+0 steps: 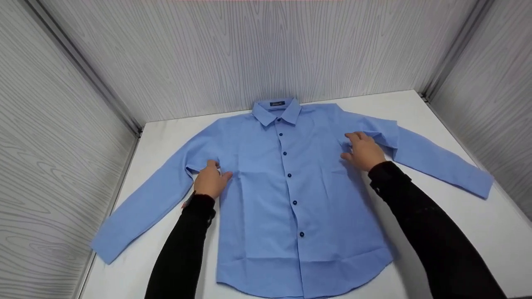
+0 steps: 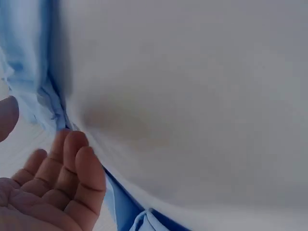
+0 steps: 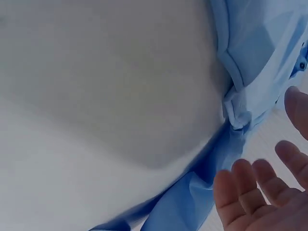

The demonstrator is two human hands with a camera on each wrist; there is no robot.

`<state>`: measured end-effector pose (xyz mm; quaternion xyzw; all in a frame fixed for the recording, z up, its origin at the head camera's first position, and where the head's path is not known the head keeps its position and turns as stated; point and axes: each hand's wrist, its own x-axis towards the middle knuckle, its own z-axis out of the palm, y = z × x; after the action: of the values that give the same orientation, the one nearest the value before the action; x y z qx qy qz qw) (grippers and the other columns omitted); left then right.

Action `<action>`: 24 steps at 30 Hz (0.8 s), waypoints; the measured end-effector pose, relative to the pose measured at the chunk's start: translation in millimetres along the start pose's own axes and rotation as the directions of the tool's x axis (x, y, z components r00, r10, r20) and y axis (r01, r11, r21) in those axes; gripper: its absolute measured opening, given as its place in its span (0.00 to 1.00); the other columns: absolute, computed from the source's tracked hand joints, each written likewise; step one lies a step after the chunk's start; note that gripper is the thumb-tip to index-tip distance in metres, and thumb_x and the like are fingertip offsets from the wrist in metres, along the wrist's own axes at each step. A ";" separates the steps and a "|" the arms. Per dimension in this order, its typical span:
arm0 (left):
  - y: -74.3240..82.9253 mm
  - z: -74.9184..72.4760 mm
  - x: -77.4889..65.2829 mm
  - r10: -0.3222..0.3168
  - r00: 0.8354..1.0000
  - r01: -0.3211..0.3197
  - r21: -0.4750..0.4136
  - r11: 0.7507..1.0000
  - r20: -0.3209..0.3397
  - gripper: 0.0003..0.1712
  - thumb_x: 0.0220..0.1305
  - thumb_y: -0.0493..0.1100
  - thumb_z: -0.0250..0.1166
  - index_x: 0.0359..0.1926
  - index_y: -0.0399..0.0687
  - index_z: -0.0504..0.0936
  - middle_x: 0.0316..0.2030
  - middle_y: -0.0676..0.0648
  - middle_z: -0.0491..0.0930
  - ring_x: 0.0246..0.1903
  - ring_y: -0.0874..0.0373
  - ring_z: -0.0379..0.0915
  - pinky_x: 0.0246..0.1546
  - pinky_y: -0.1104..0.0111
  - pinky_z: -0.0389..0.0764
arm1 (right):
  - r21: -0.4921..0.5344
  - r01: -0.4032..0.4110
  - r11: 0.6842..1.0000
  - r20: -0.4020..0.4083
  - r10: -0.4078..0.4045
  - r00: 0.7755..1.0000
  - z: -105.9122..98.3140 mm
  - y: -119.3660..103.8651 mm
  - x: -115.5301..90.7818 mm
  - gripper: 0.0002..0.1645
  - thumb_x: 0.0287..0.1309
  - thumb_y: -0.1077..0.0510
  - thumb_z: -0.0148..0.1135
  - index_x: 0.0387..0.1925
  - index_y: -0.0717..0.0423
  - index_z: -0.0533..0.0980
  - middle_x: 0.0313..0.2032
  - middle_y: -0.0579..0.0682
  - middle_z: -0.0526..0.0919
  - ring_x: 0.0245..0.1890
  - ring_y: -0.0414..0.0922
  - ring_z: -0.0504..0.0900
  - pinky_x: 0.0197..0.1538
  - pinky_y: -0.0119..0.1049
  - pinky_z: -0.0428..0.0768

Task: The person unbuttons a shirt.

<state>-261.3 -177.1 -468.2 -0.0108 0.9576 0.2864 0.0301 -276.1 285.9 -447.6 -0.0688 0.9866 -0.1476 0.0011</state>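
A light blue button-up shirt (image 1: 266, 199) lies spread front side up, its collar at the far edge and its sleeves out to both sides. My left hand (image 1: 211, 180) is at the underarm on the left side, thumb apart from the fingers. Over the opposite underarm is my right hand (image 1: 362, 151), its fingers spread. In the left wrist view the left fingers (image 2: 67, 178) are relaxed with nothing between them and the thumb. The right fingers (image 3: 250, 187) look loosely extended and hold nothing in the right wrist view. The right sleeve (image 1: 440, 162) has a fold near its upper part.
Under the shirt is a white table (image 1: 162, 141). Pale wood-grain panels, including the back panel (image 1: 266, 50), stand around it on three sides. Dark buttons run down the shirt's front.
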 end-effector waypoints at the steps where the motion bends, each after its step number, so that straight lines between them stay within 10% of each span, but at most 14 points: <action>1: 3.0 1.3 5.0 -0.036 0.999 0.037 -0.050 0.998 0.011 0.36 0.65 0.54 0.66 0.65 0.37 0.67 0.55 0.34 0.80 0.51 0.40 0.79 0.52 0.51 0.78 | 0.005 -0.023 1.000 0.028 0.023 0.999 1.9 -0.6 4.0 0.45 0.61 0.48 0.67 0.72 0.61 0.60 0.65 0.71 0.67 0.63 0.71 0.68 0.62 0.62 0.71; 8: 13.6 14.6 15.6 -0.049 0.998 0.052 -0.070 0.996 0.043 0.29 0.64 0.43 0.67 0.64 0.39 0.74 0.60 0.36 0.77 0.61 0.40 0.73 0.63 0.53 0.72 | 0.093 -0.053 0.994 0.155 0.038 0.987 14.9 -11.5 15.7 0.32 0.60 0.55 0.67 0.63 0.64 0.71 0.58 0.67 0.78 0.60 0.64 0.75 0.62 0.57 0.72; 13: 18.4 2.4 17.7 -0.043 0.991 0.046 0.021 0.999 -0.126 0.13 0.68 0.43 0.61 0.46 0.40 0.87 0.45 0.38 0.86 0.46 0.41 0.82 0.49 0.52 0.80 | 0.092 -0.090 0.992 -0.008 0.091 0.996 9.8 -19.0 21.7 0.16 0.63 0.57 0.64 0.52 0.55 0.82 0.50 0.61 0.85 0.50 0.61 0.82 0.51 0.58 0.78; 19: 33.0 -26.8 32.0 0.001 0.918 -0.038 -0.087 0.996 -0.397 0.11 0.69 0.45 0.63 0.43 0.43 0.87 0.40 0.41 0.87 0.41 0.45 0.83 0.45 0.55 0.80 | 0.207 -0.102 0.973 -0.247 0.153 0.957 -14.8 -30.1 36.2 0.18 0.66 0.60 0.56 0.55 0.56 0.81 0.48 0.63 0.82 0.51 0.60 0.80 0.53 0.56 0.76; 22: 28.9 -37.6 26.4 0.073 0.899 -0.129 -0.102 0.986 -0.433 0.12 0.69 0.47 0.63 0.43 0.45 0.87 0.40 0.41 0.86 0.41 0.45 0.82 0.45 0.54 0.79 | 0.230 -0.008 0.973 -0.285 0.075 0.956 -28.0 -29.1 34.6 0.17 0.65 0.60 0.57 0.53 0.58 0.81 0.44 0.62 0.82 0.46 0.58 0.80 0.50 0.53 0.76; 24: 17.7 -43.4 12.7 0.144 0.918 -0.178 -0.059 0.982 -0.369 0.11 0.67 0.48 0.65 0.42 0.47 0.87 0.39 0.43 0.86 0.39 0.47 0.81 0.43 0.55 0.79 | 0.232 0.070 0.970 -0.231 -0.015 0.973 -35.2 -23.3 25.7 0.15 0.64 0.60 0.60 0.50 0.59 0.82 0.42 0.61 0.83 0.42 0.55 0.79 0.47 0.49 0.75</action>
<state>-276.9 -186.2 -423.1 0.0139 0.9301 0.3247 -0.1714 -299.1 270.6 -406.7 -0.0718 0.9536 -0.2721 -0.1067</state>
